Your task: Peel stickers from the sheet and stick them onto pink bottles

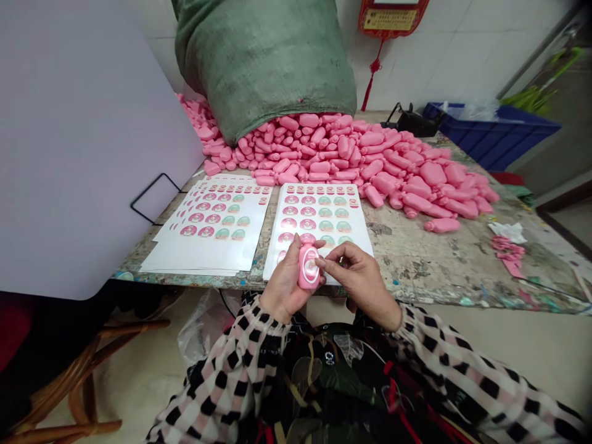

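Observation:
A small pink plastic bottle (309, 271) lies in my left hand (289, 287), its neck pointing away from me. The thumb and fingers wrap its sides. An oval sticker (309, 264) with a white ring covers the bottle's front face. My right hand (358, 277) is closed in a pinch, thumb and index fingertips touching the sticker's right edge. Whether anything is between those fingertips is hidden. Beneath both hands lies a stack of sticker sheets (319, 213) printed with pink and green labels.
More sticker sheets (203, 250) fan out at the left. A large heap of pink bottles (324, 154) spills from a green sack (263, 61) across the back of the worn table (393, 246). A blue bin (490, 132) stands back right. A pale panel (92, 154) blocks the left side.

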The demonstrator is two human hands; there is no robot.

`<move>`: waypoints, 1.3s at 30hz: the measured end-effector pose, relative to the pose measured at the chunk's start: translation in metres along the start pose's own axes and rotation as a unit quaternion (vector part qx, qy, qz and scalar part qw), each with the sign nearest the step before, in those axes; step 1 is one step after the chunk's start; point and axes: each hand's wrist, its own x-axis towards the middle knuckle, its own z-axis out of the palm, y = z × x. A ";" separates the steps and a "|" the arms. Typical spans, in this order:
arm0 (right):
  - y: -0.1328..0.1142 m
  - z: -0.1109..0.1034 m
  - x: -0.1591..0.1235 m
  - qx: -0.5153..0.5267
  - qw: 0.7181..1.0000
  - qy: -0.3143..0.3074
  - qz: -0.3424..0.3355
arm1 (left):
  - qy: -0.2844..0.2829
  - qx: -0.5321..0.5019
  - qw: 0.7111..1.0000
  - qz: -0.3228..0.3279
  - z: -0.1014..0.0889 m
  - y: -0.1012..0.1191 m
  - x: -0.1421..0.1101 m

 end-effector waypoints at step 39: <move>0.013 0.013 0.008 -0.113 0.993 0.037 -0.019 | 0.042 -0.072 0.996 -0.044 0.013 -0.014 -0.007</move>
